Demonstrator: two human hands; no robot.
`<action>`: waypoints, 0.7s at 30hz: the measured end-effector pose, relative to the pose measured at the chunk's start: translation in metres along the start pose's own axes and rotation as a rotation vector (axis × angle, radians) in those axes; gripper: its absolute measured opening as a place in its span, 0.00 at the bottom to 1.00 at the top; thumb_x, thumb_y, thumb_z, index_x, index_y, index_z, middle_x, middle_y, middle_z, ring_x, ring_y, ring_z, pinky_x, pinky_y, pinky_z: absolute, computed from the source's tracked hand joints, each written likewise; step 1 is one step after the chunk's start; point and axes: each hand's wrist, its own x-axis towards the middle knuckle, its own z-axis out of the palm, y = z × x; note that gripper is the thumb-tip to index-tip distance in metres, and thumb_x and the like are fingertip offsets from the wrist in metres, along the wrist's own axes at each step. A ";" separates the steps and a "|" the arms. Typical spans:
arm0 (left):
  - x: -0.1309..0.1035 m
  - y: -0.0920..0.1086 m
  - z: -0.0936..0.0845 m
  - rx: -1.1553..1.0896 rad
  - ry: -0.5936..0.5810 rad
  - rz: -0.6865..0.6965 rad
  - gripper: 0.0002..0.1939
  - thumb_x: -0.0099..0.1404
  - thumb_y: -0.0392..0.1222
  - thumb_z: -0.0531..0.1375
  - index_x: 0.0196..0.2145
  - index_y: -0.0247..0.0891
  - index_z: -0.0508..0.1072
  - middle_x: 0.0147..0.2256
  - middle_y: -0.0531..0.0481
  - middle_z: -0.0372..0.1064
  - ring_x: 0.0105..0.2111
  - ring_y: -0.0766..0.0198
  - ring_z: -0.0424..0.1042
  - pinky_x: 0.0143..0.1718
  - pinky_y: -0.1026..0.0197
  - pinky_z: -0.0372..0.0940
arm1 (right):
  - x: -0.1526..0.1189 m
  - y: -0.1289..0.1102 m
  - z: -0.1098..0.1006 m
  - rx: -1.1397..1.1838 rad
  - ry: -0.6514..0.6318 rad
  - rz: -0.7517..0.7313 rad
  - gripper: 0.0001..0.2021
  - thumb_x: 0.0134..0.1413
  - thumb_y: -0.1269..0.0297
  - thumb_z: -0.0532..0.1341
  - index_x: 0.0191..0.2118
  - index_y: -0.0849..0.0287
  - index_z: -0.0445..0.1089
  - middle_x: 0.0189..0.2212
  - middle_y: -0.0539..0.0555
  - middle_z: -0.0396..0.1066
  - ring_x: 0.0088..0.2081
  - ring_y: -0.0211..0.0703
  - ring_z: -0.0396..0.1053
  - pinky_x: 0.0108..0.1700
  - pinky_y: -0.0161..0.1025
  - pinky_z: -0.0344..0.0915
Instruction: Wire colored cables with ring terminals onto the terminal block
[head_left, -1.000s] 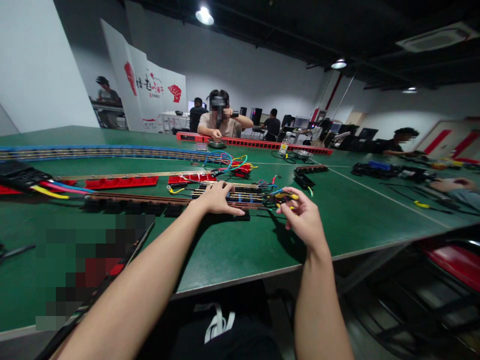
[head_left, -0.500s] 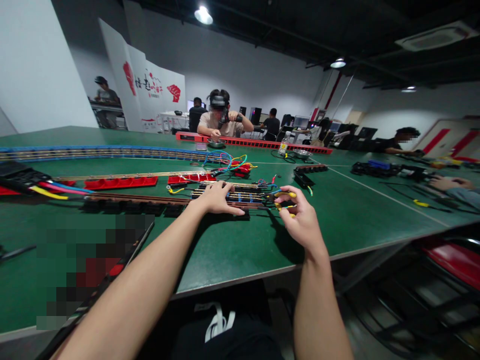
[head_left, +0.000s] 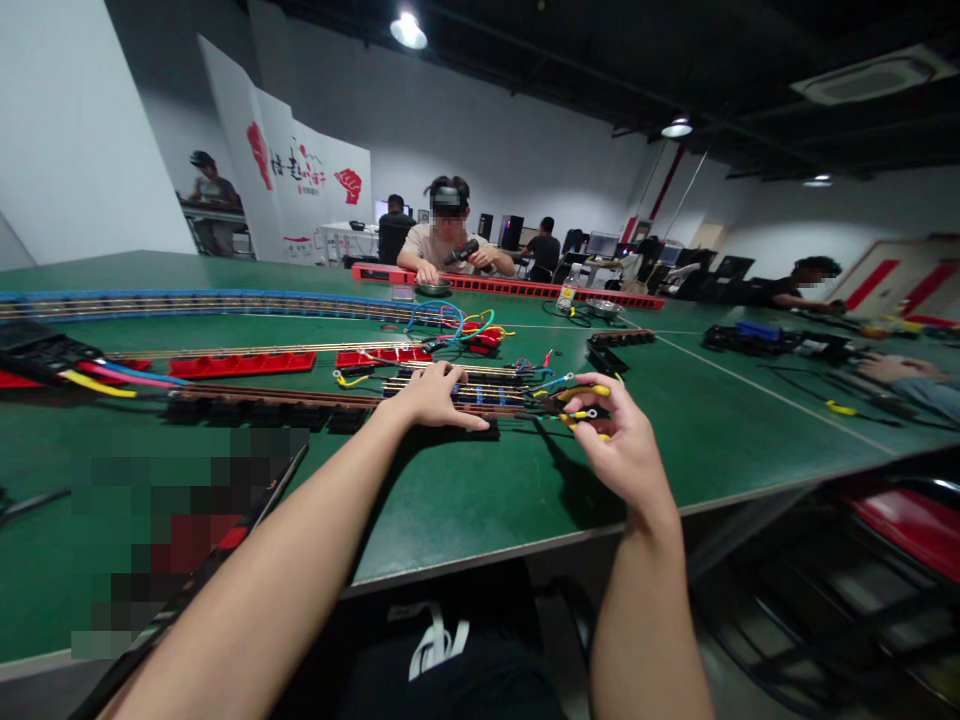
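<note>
My left hand [head_left: 433,400] lies across a set of dark conductor rails [head_left: 491,393] with brass-coloured strips, its fingers spread and the thumb stretched along the near edge. At the rails' right end, my right hand [head_left: 619,435] is curled around yellow-handled pliers [head_left: 595,391]. Their jaws point left, toward the wire ends, but are too small to make out. A wire with a ring terminal [head_left: 590,414] runs close to the right fingers. A blue wire [head_left: 555,383], also ending in a ring, sticks out just above.
Brown rails [head_left: 277,397] on black holders extend left. Behind them are red holders [head_left: 241,365], a blue curved rail [head_left: 225,305] and looped wires [head_left: 457,320]. A black bracket [head_left: 606,357] lies to the right. Across the table, a person [head_left: 450,240] holds a power drill [head_left: 461,252].
My right hand has shifted slightly right with the pliers, and the ring terminal now shows beside its fingers. My left hand stays put. The person opposite has lowered the drill.
</note>
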 end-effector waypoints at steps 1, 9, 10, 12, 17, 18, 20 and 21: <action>0.000 0.000 0.000 -0.002 -0.003 -0.004 0.51 0.42 0.83 0.54 0.53 0.42 0.66 0.56 0.37 0.59 0.56 0.39 0.59 0.56 0.44 0.56 | 0.000 0.001 0.001 -0.007 -0.008 0.000 0.24 0.46 0.71 0.58 0.52 0.55 0.63 0.35 0.50 0.70 0.35 0.39 0.71 0.32 0.33 0.67; -0.001 0.002 -0.002 -0.004 -0.008 -0.021 0.51 0.41 0.83 0.54 0.52 0.42 0.66 0.55 0.38 0.61 0.56 0.40 0.60 0.57 0.44 0.55 | 0.000 0.002 0.005 -0.122 -0.063 -0.011 0.22 0.48 0.71 0.58 0.52 0.58 0.68 0.34 0.51 0.70 0.30 0.37 0.71 0.30 0.32 0.67; -0.001 0.002 -0.002 -0.003 -0.005 -0.022 0.51 0.41 0.83 0.54 0.52 0.42 0.65 0.55 0.38 0.61 0.56 0.40 0.60 0.57 0.45 0.55 | 0.000 0.001 0.004 -0.134 -0.074 -0.015 0.22 0.48 0.71 0.57 0.52 0.58 0.69 0.34 0.51 0.70 0.30 0.37 0.70 0.30 0.32 0.66; -0.001 0.003 -0.003 -0.002 0.000 -0.023 0.51 0.41 0.83 0.54 0.52 0.41 0.65 0.54 0.38 0.61 0.56 0.40 0.60 0.57 0.44 0.55 | -0.001 -0.001 0.003 -0.172 -0.108 -0.039 0.23 0.48 0.72 0.57 0.53 0.58 0.69 0.34 0.51 0.71 0.30 0.37 0.70 0.30 0.32 0.66; -0.002 0.004 -0.003 -0.008 0.013 -0.006 0.50 0.42 0.82 0.55 0.51 0.41 0.65 0.53 0.38 0.62 0.55 0.41 0.60 0.56 0.44 0.56 | -0.004 -0.010 0.001 -0.305 -0.275 -0.124 0.27 0.47 0.75 0.55 0.56 0.55 0.69 0.33 0.50 0.72 0.31 0.37 0.68 0.34 0.34 0.65; -0.002 0.004 -0.003 -0.011 0.013 -0.005 0.50 0.42 0.82 0.55 0.51 0.41 0.65 0.53 0.38 0.62 0.55 0.41 0.60 0.56 0.44 0.56 | -0.004 -0.011 0.002 -0.327 -0.311 -0.138 0.28 0.47 0.75 0.55 0.56 0.54 0.69 0.33 0.50 0.72 0.31 0.37 0.68 0.36 0.34 0.65; -0.002 0.003 -0.003 -0.016 0.009 -0.008 0.50 0.42 0.82 0.55 0.52 0.42 0.65 0.54 0.39 0.61 0.56 0.41 0.60 0.57 0.44 0.55 | -0.005 -0.012 0.002 -0.375 -0.370 -0.164 0.30 0.48 0.76 0.55 0.58 0.52 0.68 0.33 0.50 0.72 0.32 0.37 0.67 0.38 0.34 0.64; -0.002 0.003 -0.002 -0.018 0.007 -0.009 0.50 0.42 0.82 0.55 0.52 0.43 0.65 0.54 0.39 0.61 0.56 0.41 0.59 0.57 0.44 0.54 | -0.006 -0.013 0.003 -0.405 -0.396 -0.179 0.30 0.49 0.77 0.54 0.59 0.52 0.67 0.33 0.50 0.72 0.32 0.37 0.67 0.38 0.34 0.64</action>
